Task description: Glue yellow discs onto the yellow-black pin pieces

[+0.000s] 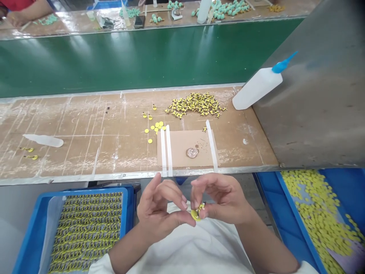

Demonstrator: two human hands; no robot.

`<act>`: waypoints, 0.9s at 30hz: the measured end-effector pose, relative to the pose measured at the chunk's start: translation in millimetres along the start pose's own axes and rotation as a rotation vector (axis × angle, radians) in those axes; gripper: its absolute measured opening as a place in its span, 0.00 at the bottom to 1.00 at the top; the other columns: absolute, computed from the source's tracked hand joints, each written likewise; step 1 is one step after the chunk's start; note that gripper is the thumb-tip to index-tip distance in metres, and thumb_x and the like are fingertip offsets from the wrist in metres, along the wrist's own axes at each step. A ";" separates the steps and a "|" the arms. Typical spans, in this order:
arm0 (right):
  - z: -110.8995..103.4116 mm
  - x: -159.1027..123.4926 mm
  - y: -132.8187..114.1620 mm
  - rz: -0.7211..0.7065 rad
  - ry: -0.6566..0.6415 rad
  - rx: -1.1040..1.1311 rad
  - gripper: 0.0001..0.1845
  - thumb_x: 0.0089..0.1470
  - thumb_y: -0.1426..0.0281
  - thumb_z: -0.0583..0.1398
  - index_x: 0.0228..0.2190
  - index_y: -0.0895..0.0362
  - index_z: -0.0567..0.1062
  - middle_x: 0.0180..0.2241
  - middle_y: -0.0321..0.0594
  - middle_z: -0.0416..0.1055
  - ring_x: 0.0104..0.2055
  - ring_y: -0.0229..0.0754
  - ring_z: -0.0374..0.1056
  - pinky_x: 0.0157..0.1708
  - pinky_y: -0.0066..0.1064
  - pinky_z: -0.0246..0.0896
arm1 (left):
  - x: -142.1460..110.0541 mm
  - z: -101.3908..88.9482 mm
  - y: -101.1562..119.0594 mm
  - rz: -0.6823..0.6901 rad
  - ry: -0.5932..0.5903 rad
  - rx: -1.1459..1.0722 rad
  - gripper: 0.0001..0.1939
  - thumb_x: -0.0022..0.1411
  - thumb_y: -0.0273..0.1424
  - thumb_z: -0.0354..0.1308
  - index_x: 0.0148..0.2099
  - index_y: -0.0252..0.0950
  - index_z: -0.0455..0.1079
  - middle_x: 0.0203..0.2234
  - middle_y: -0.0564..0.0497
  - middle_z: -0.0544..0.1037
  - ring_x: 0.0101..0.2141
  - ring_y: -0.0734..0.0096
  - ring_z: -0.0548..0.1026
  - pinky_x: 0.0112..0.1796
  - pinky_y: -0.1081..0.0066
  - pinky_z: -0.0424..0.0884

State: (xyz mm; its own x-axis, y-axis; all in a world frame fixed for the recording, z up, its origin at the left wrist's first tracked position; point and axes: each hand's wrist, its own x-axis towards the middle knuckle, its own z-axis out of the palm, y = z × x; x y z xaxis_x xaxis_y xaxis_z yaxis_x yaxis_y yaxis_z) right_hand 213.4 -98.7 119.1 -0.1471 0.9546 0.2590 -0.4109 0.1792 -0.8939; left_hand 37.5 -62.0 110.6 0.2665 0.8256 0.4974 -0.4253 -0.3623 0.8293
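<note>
pinching yellow disc [195, 215] in left hand [159, 209], right hand [221, 199] fingers [209, 186] tight on small yellow piece [201, 207]

Factory assembly line: green conveyor belt [128, 57] between workbenches [85, 152], blue plastic crate [288, 205] heaped with small yellow parts [319, 220], glue bottle [256, 89], co-worker's hand [15, 18] across belt.
</note>
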 end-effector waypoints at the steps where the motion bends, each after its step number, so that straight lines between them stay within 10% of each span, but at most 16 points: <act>1: 0.5 1.0 -0.3 -0.025 -0.013 -0.027 0.23 0.52 0.75 0.70 0.50 0.55 0.76 0.30 0.39 0.78 0.32 0.37 0.75 0.34 0.28 0.72 | -0.4 -0.4 -0.1 0.008 0.005 -0.003 0.49 0.50 0.26 0.74 0.70 0.41 0.55 0.28 0.55 0.80 0.29 0.70 0.79 0.36 0.67 0.75; 8: 2.8 9.4 -11.6 -0.084 -0.121 -0.265 0.07 0.54 0.74 0.69 0.36 0.60 0.78 0.31 0.43 0.76 0.33 0.37 0.74 0.34 0.27 0.70 | -5.2 -3.2 -0.7 0.021 0.039 -0.020 0.47 0.51 0.27 0.73 0.69 0.42 0.56 0.28 0.55 0.81 0.28 0.70 0.80 0.34 0.67 0.75; 27: 13.9 8.4 -19.0 -0.077 -0.178 -0.415 0.04 0.62 0.71 0.62 0.34 0.58 0.74 0.31 0.42 0.73 0.34 0.37 0.70 0.36 0.27 0.68 | -7.4 0.8 -0.4 -0.031 0.036 -0.094 0.43 0.54 0.28 0.72 0.68 0.42 0.57 0.24 0.56 0.79 0.25 0.72 0.77 0.32 0.69 0.75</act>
State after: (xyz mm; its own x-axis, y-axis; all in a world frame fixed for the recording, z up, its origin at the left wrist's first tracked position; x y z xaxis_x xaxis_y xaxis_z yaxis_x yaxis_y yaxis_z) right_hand 207.4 -97.4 143.3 -0.2977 0.8852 0.3574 -0.0371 0.3633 -0.9309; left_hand 36.3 -68.2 106.8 0.2506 0.8514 0.4608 -0.4968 -0.2954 0.8160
